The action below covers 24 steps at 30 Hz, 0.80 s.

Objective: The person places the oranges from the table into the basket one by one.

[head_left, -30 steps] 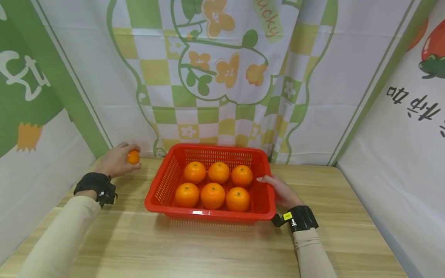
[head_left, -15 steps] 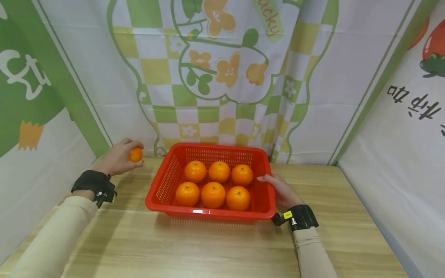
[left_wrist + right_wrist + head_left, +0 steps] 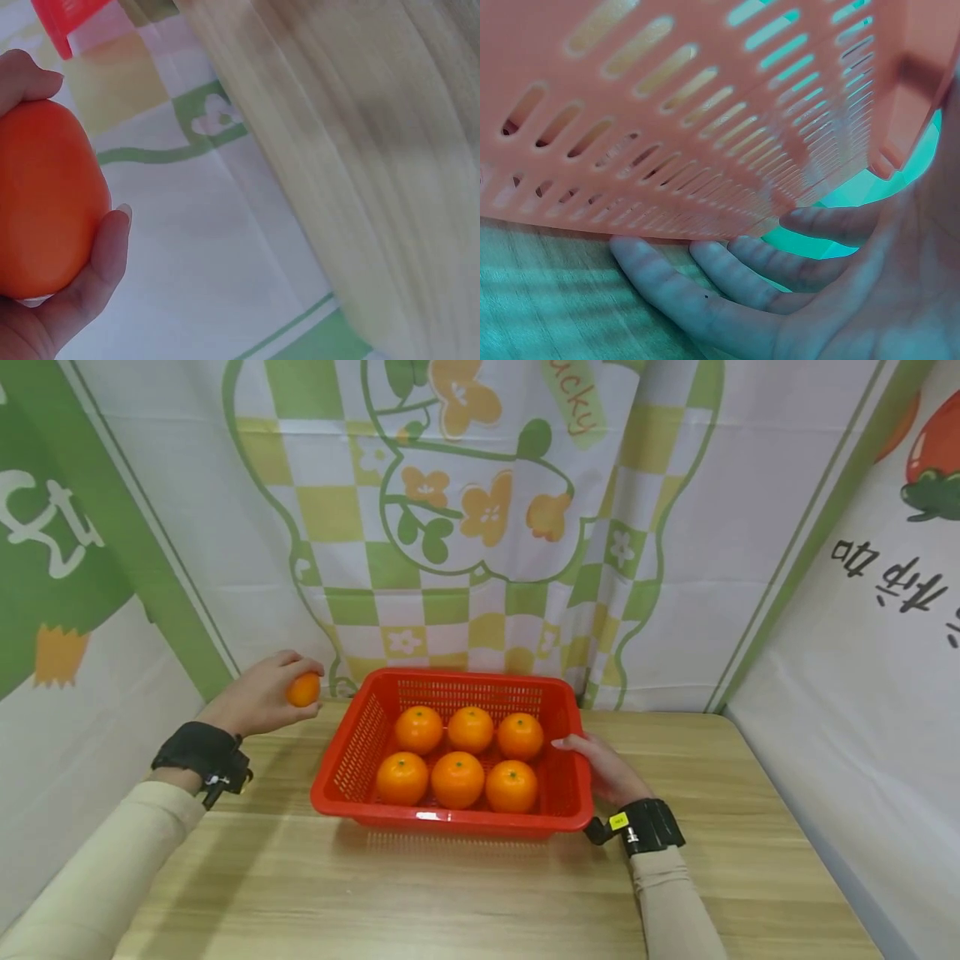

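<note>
My left hand holds an orange above the table's back left, apart from the basket. Fingers and thumb wrap the smooth fruit in the left wrist view. A red slotted plastic basket stands mid-table. Inside lie several oranges in two rows, small green stem marks upward. At the basket's right end my right hand grips the rim, thumb over the inner side. Beneath the slotted wall, the right wrist view shows that hand's fingers against the outside, near the bottom.
The pale wooden table meets a patterned cloth curtain right behind the basket. Printed white panels close in the right side, and a green and white one the left.
My left hand has moved right and slightly upward with the orange, closer to the basket. The right hand keeps its hold on the rim, and the basket has stayed in place.
</note>
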{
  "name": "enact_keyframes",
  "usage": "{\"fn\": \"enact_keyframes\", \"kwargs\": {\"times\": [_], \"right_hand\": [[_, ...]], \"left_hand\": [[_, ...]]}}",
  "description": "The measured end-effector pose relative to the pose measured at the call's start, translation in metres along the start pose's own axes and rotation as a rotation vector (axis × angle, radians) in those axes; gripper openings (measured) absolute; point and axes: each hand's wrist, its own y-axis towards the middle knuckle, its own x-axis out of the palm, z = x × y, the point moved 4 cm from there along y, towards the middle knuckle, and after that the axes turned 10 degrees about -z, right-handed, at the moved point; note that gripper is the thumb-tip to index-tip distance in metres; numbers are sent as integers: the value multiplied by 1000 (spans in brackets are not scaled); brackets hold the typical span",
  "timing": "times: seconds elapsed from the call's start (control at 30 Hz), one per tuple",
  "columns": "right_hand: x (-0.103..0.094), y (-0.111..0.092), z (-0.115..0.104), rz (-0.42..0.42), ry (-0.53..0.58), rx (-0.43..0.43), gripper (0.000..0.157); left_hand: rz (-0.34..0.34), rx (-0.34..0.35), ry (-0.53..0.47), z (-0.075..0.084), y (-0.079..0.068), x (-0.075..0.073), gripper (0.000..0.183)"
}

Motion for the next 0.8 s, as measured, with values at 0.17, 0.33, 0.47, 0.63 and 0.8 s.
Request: {"fn": "enact_keyframes", "kwargs": {"times": [0.17,0.33,0.47,0.63,0.8], "right_hand": [[-1,0,-1,5,-13,1,55],[-2,0,-1,3,-22,-10,53],[-2,-1,-1,12,-25,-15,53],[0,-1,0,17,-7,-9,54],[1,0,-1,-1,-9,-12,53]], "left_hand": [[33,82,19,15,6,-6,43],[52,127,22,25,14,-9,45],[56,130,18,31,19,-9,46],[66,141,22,40,23,-10,47],[91,157,6,47,28,-14,46]]}}
